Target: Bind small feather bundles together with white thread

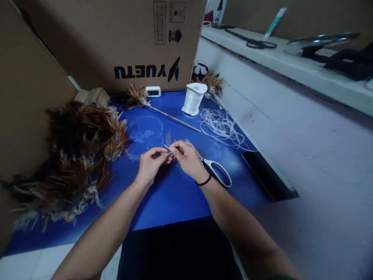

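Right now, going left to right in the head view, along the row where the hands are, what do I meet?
Feather pile → left hand → right hand → scissors handles → dark flat slab.

Upside-down "YUETU" (140, 72) — plus black arrow (175, 36) — on the cardboard box (116, 37)
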`<action>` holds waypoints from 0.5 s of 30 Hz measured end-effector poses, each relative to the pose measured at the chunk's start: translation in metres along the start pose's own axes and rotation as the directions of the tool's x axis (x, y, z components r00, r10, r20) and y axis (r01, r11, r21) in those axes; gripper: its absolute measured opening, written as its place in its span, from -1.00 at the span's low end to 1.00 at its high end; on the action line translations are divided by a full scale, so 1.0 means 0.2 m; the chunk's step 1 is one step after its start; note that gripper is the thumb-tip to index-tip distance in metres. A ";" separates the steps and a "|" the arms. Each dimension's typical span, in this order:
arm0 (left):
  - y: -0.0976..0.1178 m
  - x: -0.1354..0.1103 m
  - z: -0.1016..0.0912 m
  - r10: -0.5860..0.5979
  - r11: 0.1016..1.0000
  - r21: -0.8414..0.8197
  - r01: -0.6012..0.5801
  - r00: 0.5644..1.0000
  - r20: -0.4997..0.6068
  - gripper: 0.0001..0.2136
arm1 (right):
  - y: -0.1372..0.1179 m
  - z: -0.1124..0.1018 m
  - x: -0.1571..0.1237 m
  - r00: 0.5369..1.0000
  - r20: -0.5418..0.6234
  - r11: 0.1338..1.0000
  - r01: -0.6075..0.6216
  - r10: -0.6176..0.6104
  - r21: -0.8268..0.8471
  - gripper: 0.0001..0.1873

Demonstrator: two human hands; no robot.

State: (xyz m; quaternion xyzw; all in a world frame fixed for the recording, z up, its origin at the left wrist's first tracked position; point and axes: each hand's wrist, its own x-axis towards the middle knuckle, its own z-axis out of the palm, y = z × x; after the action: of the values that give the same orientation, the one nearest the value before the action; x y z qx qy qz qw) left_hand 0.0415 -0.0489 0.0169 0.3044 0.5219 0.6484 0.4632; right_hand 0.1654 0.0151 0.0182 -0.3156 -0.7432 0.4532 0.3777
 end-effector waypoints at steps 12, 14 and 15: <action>0.00 0.03 0.00 0.014 0.997 -0.074 -0.030 0.977 -0.215 -0.82 | -0.10 0.01 -0.03 0.910 -0.044 0.694 0.282 -0.412 -0.662 -0.87; 0.00 0.03 0.01 0.048 0.997 -0.052 -0.062 0.971 -0.232 -0.84 | -0.11 0.02 -0.04 0.899 -0.030 0.623 0.278 -0.436 -0.731 -0.88; -0.01 0.03 0.01 0.069 0.996 -0.037 -0.080 0.969 -0.239 -0.84 | -0.11 0.03 -0.04 0.900 -0.016 0.600 0.277 -0.435 -0.750 -0.87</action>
State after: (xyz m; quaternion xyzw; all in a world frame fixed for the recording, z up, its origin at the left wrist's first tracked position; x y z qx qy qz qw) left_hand 0.0409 -0.0431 0.0157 0.2332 0.5468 0.7088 0.3798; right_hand 0.1629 -0.0027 0.0342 -0.3277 -0.8676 -0.0012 0.3741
